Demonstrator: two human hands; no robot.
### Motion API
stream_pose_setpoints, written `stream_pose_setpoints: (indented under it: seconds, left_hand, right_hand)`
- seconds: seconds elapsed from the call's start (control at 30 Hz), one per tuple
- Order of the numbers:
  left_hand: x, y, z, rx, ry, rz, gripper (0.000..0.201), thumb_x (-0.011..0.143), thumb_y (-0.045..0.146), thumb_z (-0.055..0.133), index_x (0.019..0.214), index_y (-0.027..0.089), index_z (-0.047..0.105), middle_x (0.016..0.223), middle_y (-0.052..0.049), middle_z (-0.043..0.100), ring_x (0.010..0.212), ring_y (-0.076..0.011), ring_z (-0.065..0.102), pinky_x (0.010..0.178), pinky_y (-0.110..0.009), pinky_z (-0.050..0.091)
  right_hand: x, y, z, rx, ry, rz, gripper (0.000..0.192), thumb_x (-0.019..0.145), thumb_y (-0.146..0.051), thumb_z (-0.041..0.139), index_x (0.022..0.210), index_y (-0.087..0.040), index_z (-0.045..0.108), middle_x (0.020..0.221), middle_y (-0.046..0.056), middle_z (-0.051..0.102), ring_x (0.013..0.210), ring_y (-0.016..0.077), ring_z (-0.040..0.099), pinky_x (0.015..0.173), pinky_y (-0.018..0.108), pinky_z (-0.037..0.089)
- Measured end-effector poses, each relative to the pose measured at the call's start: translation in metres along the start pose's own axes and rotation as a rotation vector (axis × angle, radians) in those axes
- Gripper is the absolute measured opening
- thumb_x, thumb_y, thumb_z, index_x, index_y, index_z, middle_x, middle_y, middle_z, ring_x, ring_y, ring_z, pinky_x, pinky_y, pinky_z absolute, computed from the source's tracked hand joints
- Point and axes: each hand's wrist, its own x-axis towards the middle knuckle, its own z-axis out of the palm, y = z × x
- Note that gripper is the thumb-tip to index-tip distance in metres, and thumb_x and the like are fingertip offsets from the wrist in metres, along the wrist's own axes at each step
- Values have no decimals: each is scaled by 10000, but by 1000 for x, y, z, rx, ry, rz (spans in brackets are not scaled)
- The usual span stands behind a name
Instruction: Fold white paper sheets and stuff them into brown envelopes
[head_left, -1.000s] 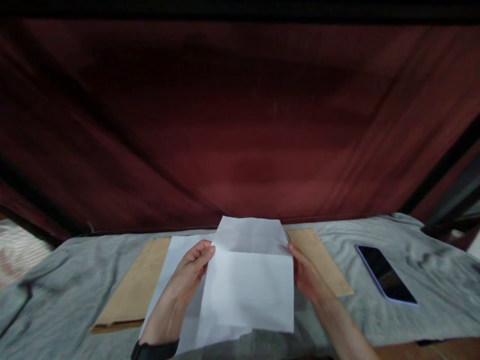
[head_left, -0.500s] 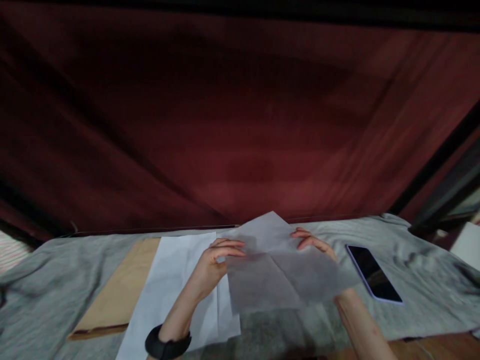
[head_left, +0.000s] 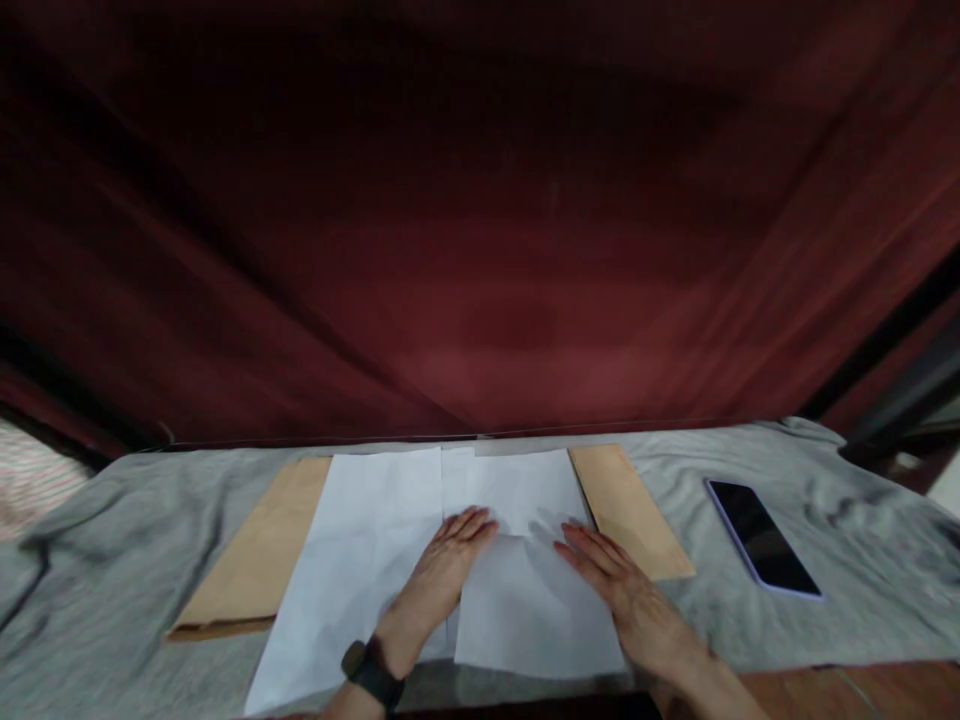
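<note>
A creased white sheet of paper [head_left: 536,620] lies flat on the grey cloth in front of me. My left hand [head_left: 446,560] rests palm down at its left edge, fingers stretched out. On the sheet's right side lies my right hand [head_left: 619,580], also flat with its fingers extended. Neither hand grips anything. Under and to the left of the left hand is a larger white sheet [head_left: 360,550] with fold lines. A dark watch [head_left: 373,675] is on my left wrist.
Brown paper [head_left: 255,550] lies at the left, partly under the larger white sheet. Another brown piece [head_left: 626,510] shows right of the creased sheet. A phone [head_left: 765,540] lies further right on the grey cloth [head_left: 847,560]. A dark red curtain [head_left: 480,300] hangs behind.
The creased sheet was held up in both hands and now lies flat on the cloth. Both hands have come down and opened on it. The right brown piece has come into sight.
</note>
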Motion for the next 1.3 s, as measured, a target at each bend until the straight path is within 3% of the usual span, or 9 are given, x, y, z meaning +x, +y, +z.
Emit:
stream_pose_setpoints:
  seconds: [0.27, 0.43, 0.57, 0.67, 0.8, 0.93, 1.03, 1.17, 1.3]
  left_hand:
    - [7, -6, 1, 35, -17, -52, 754, 824, -58, 347, 1466, 301, 508, 1602, -17, 405, 1501, -182, 319, 1239, -443, 283]
    - [-8, -15, -23, -162, 38, 4, 693, 798, -55, 363, 1330, 284, 650, 1457, -16, 587, 1403, -179, 480, 1219, -438, 338]
    - [-6, 23, -23, -256, 181, 69, 520, 990, 208, 430, 1499, 311, 455, 1569, -22, 456, 1487, -190, 352, 1233, -467, 305]
    - [-2, 61, 2, -215, -18, 232, 566, 982, 350, 536, 1528, 368, 389, 1642, -5, 312, 1548, -236, 185, 1261, -534, 189]
    - [-5, 79, 22, -196, -186, 208, 713, 903, 457, 656, 1543, 369, 354, 1662, -31, 236, 1555, -285, 129, 1256, -586, 109]
    - [-14, 74, 10, -243, -338, 204, 876, 790, 601, 726, 1545, 354, 357, 1672, -60, 198, 1551, -319, 141, 1248, -591, 131]
    - [-21, 71, -2, -276, -382, 200, 929, 725, 499, 806, 1536, 341, 381, 1661, -62, 248, 1542, -319, 189, 1249, -574, 153]
    - [-36, 56, -9, -326, -311, 143, 730, 765, 194, 707, 1460, 310, 516, 1602, -47, 398, 1497, -258, 332, 1237, -473, 266]
    - [-52, 24, -11, -432, -183, 131, 638, 777, 146, 661, 1395, 288, 591, 1516, -49, 527, 1407, -240, 474, 1191, -428, 365]
  right_hand:
    - [-5, 9, -13, 42, -180, -39, 909, 628, 32, 496, 1477, -291, 505, 1588, 35, 414, 1485, 224, 351, 1252, 462, 234]
    - [-12, 13, -15, 108, -148, 21, 947, 568, 52, 472, 1433, -323, 560, 1563, 10, 454, 1441, 220, 428, 1243, 427, 265]
    - [-19, 7, -10, 128, -124, 39, 927, 604, 52, 488, 1430, -363, 555, 1583, -18, 421, 1459, 216, 399, 1243, 418, 265]
    - [-20, 5, -11, 157, -128, -12, 820, 702, -2, 559, 1437, -366, 544, 1599, -6, 393, 1470, 231, 380, 1255, 446, 231]
    - [-19, 5, -17, 218, -153, -54, 674, 813, -107, 617, 1431, -366, 549, 1580, 8, 422, 1462, 240, 395, 1258, 464, 219]
    - [-21, 4, -25, 280, -166, 20, 500, 929, -214, 581, 1391, -406, 578, 1535, -19, 487, 1438, 227, 433, 1260, 472, 213]
    - [-23, 4, -30, 374, -173, 74, 374, 967, -338, 581, 1330, -413, 636, 1470, -22, 564, 1403, 232, 482, 1257, 480, 221]
    - [-23, 6, -35, 515, -158, 106, 305, 937, -394, 633, 1230, -382, 717, 1380, -4, 647, 1355, 258, 532, 1244, 492, 247]
    - [-22, 9, -36, 564, -142, 157, 314, 945, -465, 600, 1193, -341, 746, 1309, 16, 695, 1312, 284, 564, 1179, 497, 358]
